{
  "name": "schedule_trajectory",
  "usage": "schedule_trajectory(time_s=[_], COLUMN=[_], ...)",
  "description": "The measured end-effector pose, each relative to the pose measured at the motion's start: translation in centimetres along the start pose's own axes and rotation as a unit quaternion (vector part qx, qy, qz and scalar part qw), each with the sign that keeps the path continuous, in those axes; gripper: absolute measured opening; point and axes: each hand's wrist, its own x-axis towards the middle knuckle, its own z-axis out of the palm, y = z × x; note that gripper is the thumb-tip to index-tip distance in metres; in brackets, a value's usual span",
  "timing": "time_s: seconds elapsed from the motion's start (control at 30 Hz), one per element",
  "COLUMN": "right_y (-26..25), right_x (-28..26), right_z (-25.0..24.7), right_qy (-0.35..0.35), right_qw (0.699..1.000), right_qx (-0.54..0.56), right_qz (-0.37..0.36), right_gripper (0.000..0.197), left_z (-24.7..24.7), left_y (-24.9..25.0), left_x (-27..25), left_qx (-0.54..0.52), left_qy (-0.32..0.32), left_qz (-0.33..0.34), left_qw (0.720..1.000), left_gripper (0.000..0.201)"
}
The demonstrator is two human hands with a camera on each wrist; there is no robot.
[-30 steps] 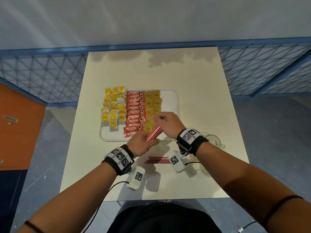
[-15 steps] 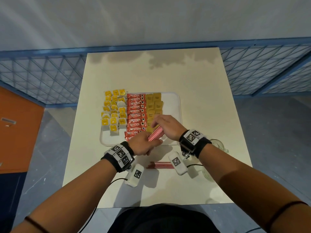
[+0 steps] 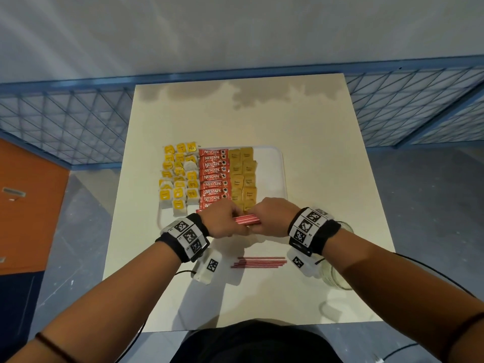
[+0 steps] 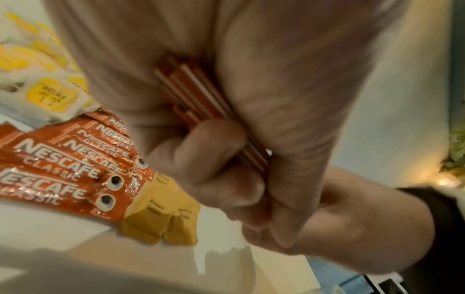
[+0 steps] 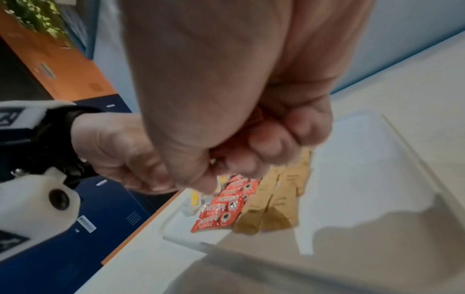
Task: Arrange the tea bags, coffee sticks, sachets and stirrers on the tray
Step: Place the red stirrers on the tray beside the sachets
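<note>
Your left hand [image 3: 222, 222] and right hand [image 3: 272, 220] both grasp one bundle of red stirrers [image 3: 246, 219], held level between them just above the white tray's [image 3: 277, 163] near edge. From the left wrist you see your fingers [image 4: 208, 159] curled round the stirrers; the right wrist view hides nearly all of them behind your fist. Beyond your hands lie Nescafé coffee sticks [image 3: 213, 176], brown sugar sachets [image 3: 243, 174] and yellow tea bags [image 3: 179, 174]. More loose stirrers [image 3: 258, 262] rest on the counter [image 3: 314, 153] nearer you, below your wrists.
</note>
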Motion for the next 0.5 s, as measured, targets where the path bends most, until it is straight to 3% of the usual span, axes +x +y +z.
schedule_trajectory(time_s=[0.1,0.17,0.3,0.4,0.5], right_y=[0.6,0.7,-0.3,-1.1,-1.3], right_x=[0.0,-0.1,0.0,-0.2,-0.3], right_z=[0.8,1.0,1.2,1.5,1.6], right_qy=[0.025,0.038,0.063,0.080,0.085], right_qw=[0.999,0.994,0.974,0.962,0.942], right_qx=[0.022,0.080,0.216,0.260,0.322], right_qz=[0.037,0.063,0.040,0.022,0.039], right_gripper=[0.028,0.017,0.009,0.025,0.027], left_z=[-0.7,-0.8,0.0,0.2,-0.2], left_y=[0.1,0.4,0.7,0.7,1.6], left_x=[-0.5,-0.7,0.1,0.7,0.7], left_qx=[-0.116,-0.188,-0.165,-0.165,-0.283], left_qy=[0.018,0.085,0.205,0.267,0.306], left_qz=[0.016,0.004,0.003,-0.025,-0.022], left_qw=[0.993,0.979,0.965,0.949,0.909], left_gripper=[0.025,0.034,0.072,0.061,0.023])
